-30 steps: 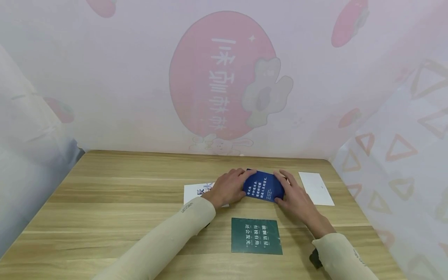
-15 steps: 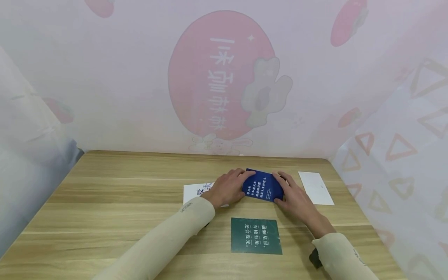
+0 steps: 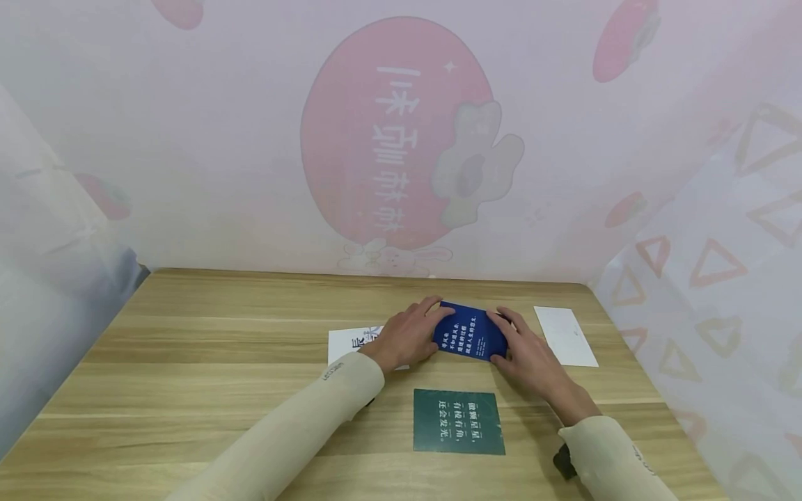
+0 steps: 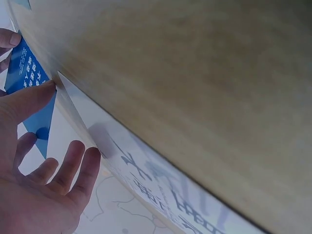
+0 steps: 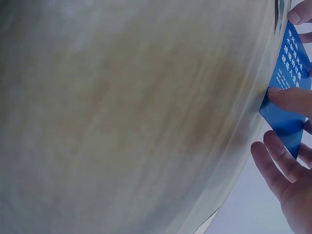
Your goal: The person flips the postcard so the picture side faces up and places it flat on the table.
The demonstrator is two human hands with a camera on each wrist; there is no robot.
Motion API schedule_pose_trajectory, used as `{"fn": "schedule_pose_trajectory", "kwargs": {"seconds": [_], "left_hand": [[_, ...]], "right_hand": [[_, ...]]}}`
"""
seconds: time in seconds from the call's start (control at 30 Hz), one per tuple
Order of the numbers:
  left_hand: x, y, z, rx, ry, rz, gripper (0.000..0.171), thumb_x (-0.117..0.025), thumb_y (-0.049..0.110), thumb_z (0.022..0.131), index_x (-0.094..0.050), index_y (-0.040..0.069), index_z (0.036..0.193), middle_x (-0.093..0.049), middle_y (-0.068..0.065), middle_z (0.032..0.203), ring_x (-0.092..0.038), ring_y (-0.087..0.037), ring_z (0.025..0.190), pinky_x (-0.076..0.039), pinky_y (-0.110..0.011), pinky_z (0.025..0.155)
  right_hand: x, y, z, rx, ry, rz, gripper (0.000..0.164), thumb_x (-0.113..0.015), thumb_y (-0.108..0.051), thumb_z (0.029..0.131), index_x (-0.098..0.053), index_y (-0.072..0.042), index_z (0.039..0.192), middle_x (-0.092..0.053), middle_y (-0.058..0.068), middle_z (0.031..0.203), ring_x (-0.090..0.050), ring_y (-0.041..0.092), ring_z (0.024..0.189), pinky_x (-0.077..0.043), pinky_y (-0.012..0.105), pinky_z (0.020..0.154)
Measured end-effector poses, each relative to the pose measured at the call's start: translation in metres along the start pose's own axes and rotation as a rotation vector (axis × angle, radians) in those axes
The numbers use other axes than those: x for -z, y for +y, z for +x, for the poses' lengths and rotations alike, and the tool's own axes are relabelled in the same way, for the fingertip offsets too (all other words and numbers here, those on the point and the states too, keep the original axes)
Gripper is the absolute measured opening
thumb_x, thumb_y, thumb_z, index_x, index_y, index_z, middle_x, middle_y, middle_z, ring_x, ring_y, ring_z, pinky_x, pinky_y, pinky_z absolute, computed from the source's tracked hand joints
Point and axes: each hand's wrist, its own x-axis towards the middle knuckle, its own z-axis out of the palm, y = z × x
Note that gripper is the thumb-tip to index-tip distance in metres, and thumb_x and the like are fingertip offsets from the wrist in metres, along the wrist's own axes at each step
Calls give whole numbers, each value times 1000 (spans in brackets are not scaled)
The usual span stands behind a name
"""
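A dark blue card (image 3: pixel 471 334) with white writing is held between both hands above the far part of the wooden table. My left hand (image 3: pixel 406 339) pinches its left side, the thumb at the near corner and a finger on the printed face, as the left wrist view shows on the blue card (image 4: pixel 41 117). My right hand (image 3: pixel 531 362) grips the opposite side in the same way; in the right wrist view its thumb lies over the edge of the blue card (image 5: pixel 287 127). The other fingers of both hands spread away from it.
A green card (image 3: pixel 459 433) with white writing lies nearer the body. Partly hidden under the left wrist is a white card (image 3: pixel 341 346) with blue lettering. To the right of the right hand lies a plain white card (image 3: pixel 567 339). A printed pink curtain (image 3: pixel 250 139) hangs behind the table.
The fingers have shifted slightly along the blue card's left and right edges. Its position is nearly the same, and the other cards stay where they were.
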Motion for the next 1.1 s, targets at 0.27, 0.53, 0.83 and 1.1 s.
{"fn": "schedule_pose_trajectory", "kwargs": {"seconds": [0.27, 0.53, 0.83, 1.1], "left_hand": [[-1, 1, 1, 11, -14, 1, 76, -82, 27, 100, -45, 28, 166, -33, -5, 178, -48, -29, 156, -47, -51, 123], [1, 2, 2, 22, -36, -12, 72, -82, 27, 100, -48, 27, 164, -35, -6, 177, -49, -29, 155, -49, -49, 123], [5, 3, 3, 39, -96, -53, 66, -79, 24, 101, -53, 26, 162, -35, -7, 177, -43, -30, 159, -44, -51, 126], [8, 2, 5, 30, -140, -46, 63, -77, 23, 101, -57, 25, 160, -40, -9, 175, -43, -32, 159, -43, -52, 126]], "right_hand": [[0, -1, 1, 2, -14, 9, 87, -86, -14, 95, -39, -14, 169, -31, 18, 175, -54, 50, 146, -51, 66, 114], [1, -1, -1, 12, -35, 12, 84, -84, -15, 96, -41, -14, 168, -31, 18, 176, -54, 50, 146, -51, 66, 114], [5, 0, -1, 27, -78, 5, 73, -83, -17, 97, -51, -12, 163, -31, 21, 176, -52, 52, 148, -51, 67, 114], [7, 1, -3, 18, -117, -13, 64, -81, -19, 98, -57, -15, 158, -32, 21, 176, -48, 53, 151, -49, 70, 114]]}}
